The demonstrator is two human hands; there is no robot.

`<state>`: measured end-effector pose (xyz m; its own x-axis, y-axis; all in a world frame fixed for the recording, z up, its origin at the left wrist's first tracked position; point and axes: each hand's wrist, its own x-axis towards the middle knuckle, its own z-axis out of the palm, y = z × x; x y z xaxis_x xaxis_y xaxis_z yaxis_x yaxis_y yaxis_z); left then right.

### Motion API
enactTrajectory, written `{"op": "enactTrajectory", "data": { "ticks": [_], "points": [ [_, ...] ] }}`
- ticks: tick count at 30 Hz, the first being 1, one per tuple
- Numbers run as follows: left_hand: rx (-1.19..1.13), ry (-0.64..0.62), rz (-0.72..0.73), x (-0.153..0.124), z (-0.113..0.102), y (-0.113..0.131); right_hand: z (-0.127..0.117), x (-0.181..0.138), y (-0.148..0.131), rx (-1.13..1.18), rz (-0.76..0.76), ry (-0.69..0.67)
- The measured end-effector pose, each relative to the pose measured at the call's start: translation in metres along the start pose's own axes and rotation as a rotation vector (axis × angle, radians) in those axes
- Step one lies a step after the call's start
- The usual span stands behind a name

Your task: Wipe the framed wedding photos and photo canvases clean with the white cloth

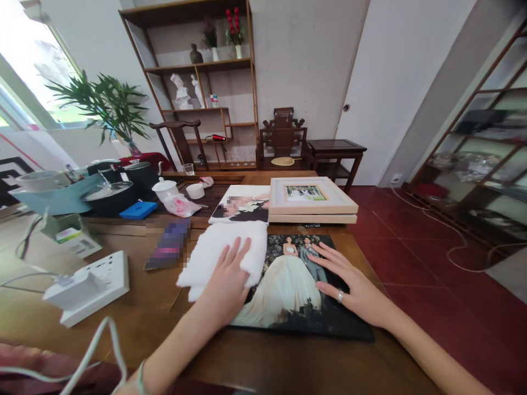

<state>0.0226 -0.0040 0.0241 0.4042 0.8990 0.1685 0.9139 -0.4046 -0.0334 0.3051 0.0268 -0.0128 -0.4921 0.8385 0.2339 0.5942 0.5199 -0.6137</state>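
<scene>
My left hand rests with its fingers spread on a folded white cloth, which lies flat on the wooden table and overlaps the left edge of a wedding photo panel. That panel is dark and shows a couple, with a wide white gown across its middle. Over its right side lies my right hand, fingers apart and a ring on one of them. Neither hand is wrapped around anything. Behind the panel are a second photo print and a stack of light wooden picture frames.
A white power strip with a plugged-in adapter and cables sits at the left. Beyond it are a small open box, a blue box, a black pan and a white teapot. The table's right edge drops to red floor.
</scene>
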Motion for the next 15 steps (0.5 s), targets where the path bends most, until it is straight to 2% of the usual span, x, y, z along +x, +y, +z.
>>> {"op": "enactTrajectory", "data": {
  "ticks": [2,4,7,10,15],
  "points": [
    [-0.038,0.041,0.019,-0.022,0.002,0.019,0.0,0.0,-0.001,0.004,-0.003,0.004],
    [-0.086,0.092,0.114,-0.041,0.004,0.036,0.0,0.0,0.0,0.011,-0.009,0.003],
    [-0.141,0.118,0.211,-0.051,0.003,0.047,0.0,0.001,0.003,0.018,0.004,0.025],
    [-0.119,0.105,0.099,-0.036,0.0,0.033,0.0,0.002,0.007,0.026,0.035,0.077],
    [-0.02,0.116,-0.131,0.005,0.001,-0.017,0.002,0.003,0.011,0.057,0.033,0.12]
  ]
}}
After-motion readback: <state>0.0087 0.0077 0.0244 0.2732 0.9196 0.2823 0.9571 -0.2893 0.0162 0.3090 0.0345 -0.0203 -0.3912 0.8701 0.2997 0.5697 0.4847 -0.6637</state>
